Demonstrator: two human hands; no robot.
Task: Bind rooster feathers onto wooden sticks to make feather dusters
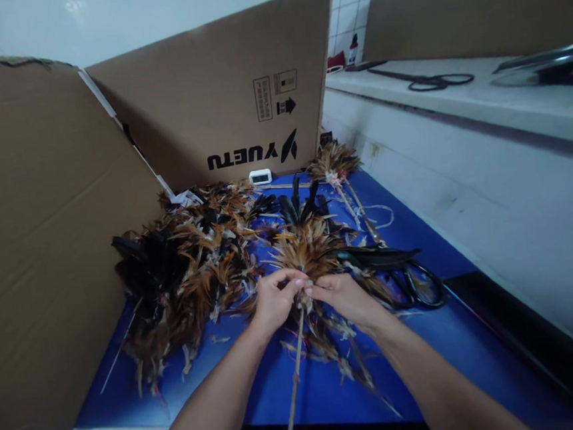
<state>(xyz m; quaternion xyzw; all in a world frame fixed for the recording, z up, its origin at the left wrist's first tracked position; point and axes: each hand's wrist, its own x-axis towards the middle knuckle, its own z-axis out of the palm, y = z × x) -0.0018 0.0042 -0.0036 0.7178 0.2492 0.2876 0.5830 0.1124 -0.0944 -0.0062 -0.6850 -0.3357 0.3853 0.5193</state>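
Feather duster (305,250) head hides fingertips of both hands (306,293).

Both bare forearms enter from bottom edge, angled inward, converging mid-frame. Left hand (274,301): palm down, fingers curled, thumb and forefinger tips pinched together at its right side. Right hand (344,297): back up, wrist slightly cocked, fingertips pinched, pointing left. Fingertips of both hands meet, touching. Elbows out of frame.
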